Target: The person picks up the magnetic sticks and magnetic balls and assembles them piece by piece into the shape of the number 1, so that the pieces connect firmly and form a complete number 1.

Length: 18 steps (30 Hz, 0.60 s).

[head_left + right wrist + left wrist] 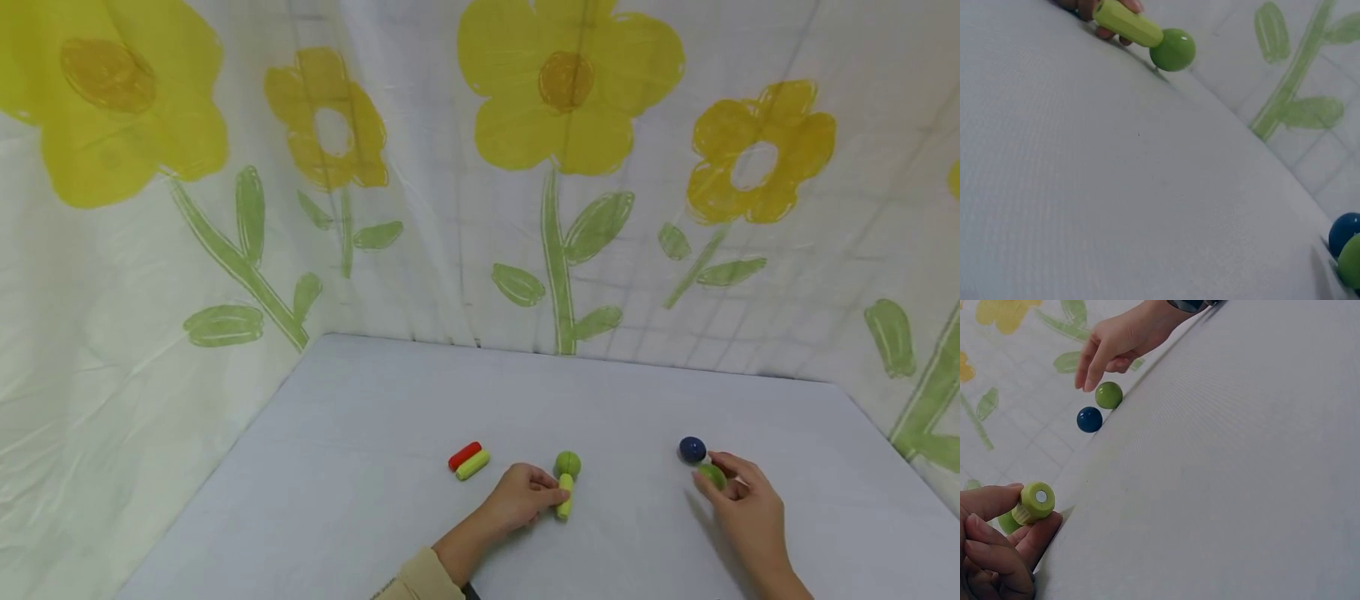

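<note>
My left hand (521,498) pinches a yellow-green toy rod (565,498) between thumb and fingers. A green ball (567,463) sits against the rod's far end, and a silvery disc shows in its near end in the left wrist view. Farther right, my right hand (752,508) reaches over another green ball (1109,395), thumb and fingers spread loosely about it. In the left wrist view the fingertips are close above this ball, which shows whole. A dark blue ball (692,450) lies right beside it. No fingers of the right hand show in the right wrist view.
Left of my left hand, a red rod (464,456) and a second yellow-green rod (472,465) lie side by side on the white table (360,417). A white curtain (427,275) printed with yellow flowers hangs behind the table's far edge.
</note>
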Tool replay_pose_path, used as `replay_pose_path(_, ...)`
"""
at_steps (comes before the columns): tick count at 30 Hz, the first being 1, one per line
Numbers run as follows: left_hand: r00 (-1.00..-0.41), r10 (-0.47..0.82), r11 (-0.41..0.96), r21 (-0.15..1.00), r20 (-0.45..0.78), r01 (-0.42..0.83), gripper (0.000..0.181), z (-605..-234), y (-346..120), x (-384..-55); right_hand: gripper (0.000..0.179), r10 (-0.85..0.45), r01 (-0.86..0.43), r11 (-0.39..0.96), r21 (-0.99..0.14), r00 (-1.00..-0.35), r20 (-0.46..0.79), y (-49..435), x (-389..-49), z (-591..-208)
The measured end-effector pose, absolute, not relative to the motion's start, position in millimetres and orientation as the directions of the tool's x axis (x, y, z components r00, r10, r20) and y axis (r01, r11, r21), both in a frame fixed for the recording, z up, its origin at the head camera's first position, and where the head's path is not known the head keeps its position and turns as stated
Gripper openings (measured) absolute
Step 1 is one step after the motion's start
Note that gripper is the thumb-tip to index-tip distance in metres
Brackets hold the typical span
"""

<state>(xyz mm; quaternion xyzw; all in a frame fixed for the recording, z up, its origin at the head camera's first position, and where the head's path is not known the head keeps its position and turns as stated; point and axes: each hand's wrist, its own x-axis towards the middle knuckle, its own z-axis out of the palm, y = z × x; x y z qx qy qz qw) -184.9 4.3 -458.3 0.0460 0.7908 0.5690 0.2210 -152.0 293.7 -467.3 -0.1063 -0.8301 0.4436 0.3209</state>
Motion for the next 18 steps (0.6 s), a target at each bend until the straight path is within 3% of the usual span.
replay_pose_path(11, -0.893, 0.336, 0.342, 0.922, -0.301, -0.182, 0.021, -457.7, 3.3, -184.7, 0.036, 0.414, 0.008, 0.657, -0.754, -0.839, 0.353, 308.3, -147.8, -467.4)
replay_pose_path(18, -0.892, 0.335, 0.346, 0.921, -0.302, -0.182, 0.023, -458.0, 3.0, -184.3, 0.036, 0.376, -0.019, 0.68, -0.733, -0.849, 0.37, 309.0, -148.2, -470.2)
